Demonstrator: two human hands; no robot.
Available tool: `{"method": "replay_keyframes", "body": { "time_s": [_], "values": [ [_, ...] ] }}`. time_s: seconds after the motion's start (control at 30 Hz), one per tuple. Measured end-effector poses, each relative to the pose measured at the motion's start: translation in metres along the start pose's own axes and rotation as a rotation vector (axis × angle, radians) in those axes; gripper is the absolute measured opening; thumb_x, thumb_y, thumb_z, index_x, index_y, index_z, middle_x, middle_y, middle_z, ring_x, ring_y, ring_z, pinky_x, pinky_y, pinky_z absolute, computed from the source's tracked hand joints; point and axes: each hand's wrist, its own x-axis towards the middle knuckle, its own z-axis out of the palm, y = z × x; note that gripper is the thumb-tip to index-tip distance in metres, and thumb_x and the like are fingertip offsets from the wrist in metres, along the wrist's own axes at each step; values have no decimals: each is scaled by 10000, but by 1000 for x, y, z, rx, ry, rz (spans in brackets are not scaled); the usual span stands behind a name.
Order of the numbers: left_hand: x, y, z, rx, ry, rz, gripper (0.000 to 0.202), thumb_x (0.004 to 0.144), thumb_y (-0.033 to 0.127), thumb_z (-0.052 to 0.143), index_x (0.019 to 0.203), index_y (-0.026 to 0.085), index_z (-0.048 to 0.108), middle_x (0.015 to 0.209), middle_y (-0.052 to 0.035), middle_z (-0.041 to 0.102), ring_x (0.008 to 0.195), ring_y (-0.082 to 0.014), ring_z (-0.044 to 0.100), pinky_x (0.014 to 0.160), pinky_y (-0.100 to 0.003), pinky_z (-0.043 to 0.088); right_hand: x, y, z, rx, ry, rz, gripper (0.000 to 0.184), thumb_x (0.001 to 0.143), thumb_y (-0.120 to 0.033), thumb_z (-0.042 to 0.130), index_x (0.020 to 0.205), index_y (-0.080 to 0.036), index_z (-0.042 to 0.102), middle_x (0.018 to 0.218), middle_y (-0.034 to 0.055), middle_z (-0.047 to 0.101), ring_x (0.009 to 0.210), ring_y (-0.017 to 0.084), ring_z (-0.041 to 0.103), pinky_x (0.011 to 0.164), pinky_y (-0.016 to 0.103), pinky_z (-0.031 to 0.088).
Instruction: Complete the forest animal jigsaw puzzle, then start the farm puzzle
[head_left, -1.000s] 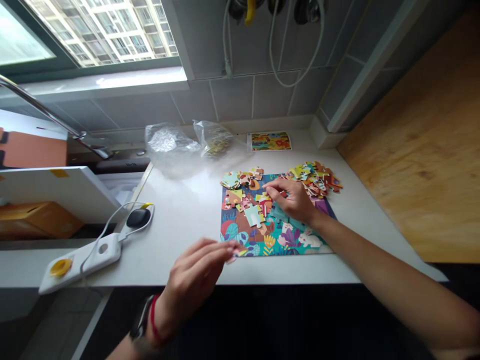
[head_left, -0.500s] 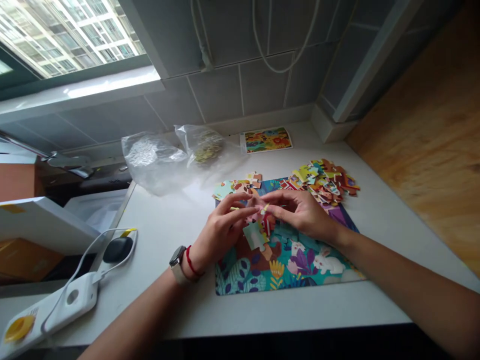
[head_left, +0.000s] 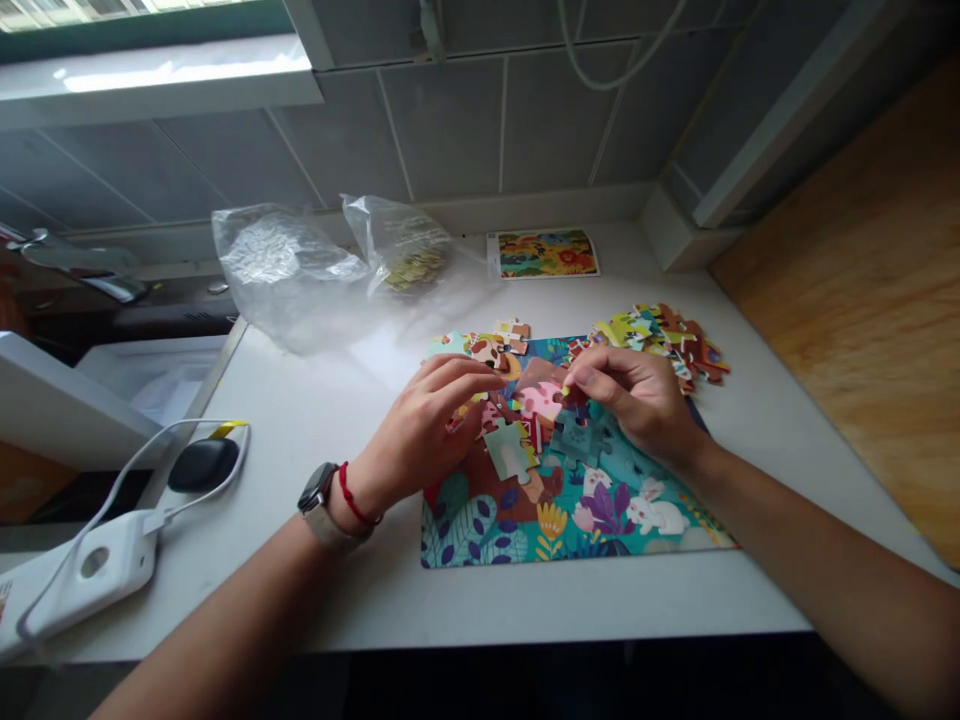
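My right hand (head_left: 634, 400) pinches a pink and brown jigsaw piece (head_left: 541, 396) between thumb and fingers, above a printed puzzle mat (head_left: 480, 530) with leaves, flowers and a white rabbit. My left hand (head_left: 424, 425) hovers over the mat's left half, fingers curved, its index tip just beside that piece and nothing visible in it. Under my hands lie joined and loose pieces, including a pale green one (head_left: 508, 450). A heap of loose pieces (head_left: 660, 340) sits at the mat's far right corner, close to my right hand.
A small picture card (head_left: 545, 254) and crumpled plastic bags (head_left: 281, 270) lie toward the tiled wall. A white device (head_left: 90, 565) with a cable and a black oval object (head_left: 202, 465) sit left on the white counter (head_left: 360, 590). A wooden panel (head_left: 847, 300) stands right.
My left hand has come in from the mat's near edge over the pieces. My hands were fingertip to fingertip and have parted slightly, with the pink and brown piece now showing in my right hand. The view has tilted down.
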Motion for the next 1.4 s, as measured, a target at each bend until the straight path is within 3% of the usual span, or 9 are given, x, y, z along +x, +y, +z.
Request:
{"method": "replay_keyframes", "body": {
  "time_s": [0.23,0.33,0.43,0.6,0.7,0.8,0.97,1.23,1.4],
  "values": [
    [2,-11,-23,85,-155,-83,435,892,-11,515,1214,208,710,1322,-91,702,1309,-276,615,1127,-512,544,-3,-4,-1,121,-324,41,588,921,-557,760,499,-205,548,456,-41,496,431,73,391,430,247,281],
    [-1,-13,-30,157,-373,-98,512,893,111,622,1391,221,668,1643,-122,476,1573,-406,362,1264,-649,386,-6,-2,0,92,-454,40,454,950,-491,752,605,-200,699,545,-2,648,461,97,514,455,248,362],
    [-4,-15,-33,200,-496,-128,564,920,175,635,1479,240,620,1784,-89,223,1648,-459,150,1303,-700,277,-6,1,1,-50,-339,-36,311,961,-443,753,766,-205,804,650,20,722,537,125,586,506,262,435],
    [-4,-19,-31,247,-488,-222,482,1006,264,603,1488,254,623,1768,-118,262,1650,-448,148,1314,-689,255,-6,5,5,-305,-297,-355,220,914,-354,819,1098,-234,826,1028,86,787,966,236,718,881,393,594],
    [-3,-20,-31,265,-445,-238,402,1050,312,552,1421,203,661,1735,-181,310,1645,-425,201,1316,-656,283,-9,5,9,-416,-437,-491,412,874,-351,867,1269,-277,777,1409,113,714,1372,340,596,1156,567,485],
    [-2,-20,-33,276,-427,-243,345,1040,277,542,1342,182,681,1727,-187,318,1647,-405,214,1325,-641,280,-13,7,11,-504,-546,-530,301,874,-309,868,1170,-300,812,1510,75,665,1507,373,477,1222,647,400],
    [-1,-19,-37,283,-431,-273,335,959,170,582,1274,191,695,1733,-158,309,1651,-406,194,1332,-644,265,-11,13,8,-500,-526,-598,72,952,-280,781,991,-250,833,1300,99,776,1340,341,626,1133,597,499],
    [2,-12,-28,203,-456,-147,341,1016,141,558,1269,272,747,1734,-81,340,1630,-341,297,1341,-637,255,-9,11,9,-440,-414,-479,145,963,-310,773,1070,-215,796,932,68,774,919,236,670,918,425,555],
    [-2,-11,-12,178,-395,-122,412,1015,194,641,1408,316,657,1762,-65,288,1641,-357,262,1319,-673,282,-9,9,10,-444,-405,-464,86,999,-268,722,1012,-203,776,888,54,770,854,215,653,861,402,540]
  ]
}}
